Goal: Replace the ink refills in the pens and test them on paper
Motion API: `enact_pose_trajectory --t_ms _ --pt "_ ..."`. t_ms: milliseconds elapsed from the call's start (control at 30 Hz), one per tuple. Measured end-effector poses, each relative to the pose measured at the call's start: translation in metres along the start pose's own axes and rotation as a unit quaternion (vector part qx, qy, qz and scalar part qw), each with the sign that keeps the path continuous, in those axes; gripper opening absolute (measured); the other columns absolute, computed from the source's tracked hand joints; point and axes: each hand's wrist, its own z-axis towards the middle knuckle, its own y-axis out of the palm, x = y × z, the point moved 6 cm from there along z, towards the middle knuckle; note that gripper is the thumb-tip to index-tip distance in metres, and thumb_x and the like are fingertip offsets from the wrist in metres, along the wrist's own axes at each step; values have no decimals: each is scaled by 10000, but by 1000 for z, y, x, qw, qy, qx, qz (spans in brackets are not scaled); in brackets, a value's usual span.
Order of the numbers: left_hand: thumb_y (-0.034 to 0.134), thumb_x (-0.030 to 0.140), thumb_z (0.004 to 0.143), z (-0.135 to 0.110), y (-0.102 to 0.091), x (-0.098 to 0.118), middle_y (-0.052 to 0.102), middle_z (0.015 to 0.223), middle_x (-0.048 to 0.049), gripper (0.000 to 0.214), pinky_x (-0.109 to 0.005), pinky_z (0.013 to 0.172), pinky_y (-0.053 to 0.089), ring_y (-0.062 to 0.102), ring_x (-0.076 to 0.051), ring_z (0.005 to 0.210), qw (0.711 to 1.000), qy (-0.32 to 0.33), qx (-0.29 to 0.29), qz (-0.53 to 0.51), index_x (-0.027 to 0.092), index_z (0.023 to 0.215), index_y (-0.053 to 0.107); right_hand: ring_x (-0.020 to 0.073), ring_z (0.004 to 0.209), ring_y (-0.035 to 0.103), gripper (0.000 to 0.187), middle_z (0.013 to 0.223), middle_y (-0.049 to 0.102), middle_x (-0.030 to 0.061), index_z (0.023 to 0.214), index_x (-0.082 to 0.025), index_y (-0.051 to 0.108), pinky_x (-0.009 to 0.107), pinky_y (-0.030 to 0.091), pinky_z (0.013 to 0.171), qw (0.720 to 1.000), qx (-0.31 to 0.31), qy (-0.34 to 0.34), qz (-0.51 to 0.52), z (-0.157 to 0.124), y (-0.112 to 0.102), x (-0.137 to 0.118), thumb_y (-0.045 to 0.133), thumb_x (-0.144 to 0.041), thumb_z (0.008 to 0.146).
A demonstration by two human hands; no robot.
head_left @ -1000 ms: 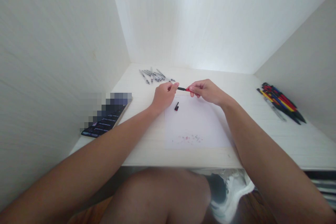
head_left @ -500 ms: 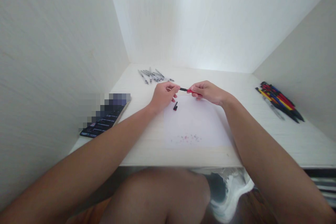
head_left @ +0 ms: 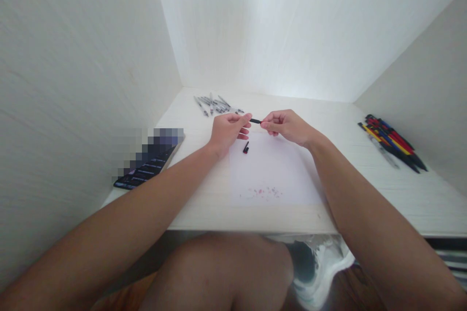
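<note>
My left hand (head_left: 228, 131) and my right hand (head_left: 284, 125) meet over the far edge of a white sheet of paper (head_left: 273, 170). Both pinch the ends of a small pen (head_left: 256, 121); only its short black middle shows between the fingertips. The left thumb and forefinger hold the left end, and the right fingers are closed round the other end. A small black pen part (head_left: 245, 147) lies on the paper just below my left hand. Faint coloured scribbles (head_left: 265, 191) mark the near part of the sheet.
A cluster of grey pen parts (head_left: 216, 104) lies at the far left of the white desk (head_left: 365, 189). Several coloured pens (head_left: 392, 142) are piled at the right by the wall. A dark flat box (head_left: 146, 167) sits at the left edge. Walls close in on three sides.
The hands have drawn closer together. The red part of the pen that showed by my right fingers is now hidden, and only a short black stretch remains visible.
</note>
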Motion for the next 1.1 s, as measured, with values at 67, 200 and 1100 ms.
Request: enact_pose_trajectory --t_ms 67,200,1100 --pt "816 429 876 -1 -1 -2 766 909 -130 332 -271 595 582 663 -129 638 1000 -15 8 3 116 828 718 151 655 553 363 723 653 42 875 -180 750 304 405 586 1000 8 -9 -5 0 1 -3 764 -542 895" --pt "807 399 890 0 -2 -1 757 866 -117 314 -264 599 569 656 -122 642 1000 -22 19 2 118 804 697 140 633 533 363 718 659 40 871 -174 739 293 389 576 999 10 -21 -22 0 3 -7 743 -536 905" --pt "557 444 1031 -5 4 10 443 484 34 456 -265 438 320 412 -93 410 992 42 10 122 206 647 494 156 655 563 344 762 700 61 913 -166 782 310 409 597 999 15 -14 -35 1 -1 -4 749 -507 886"
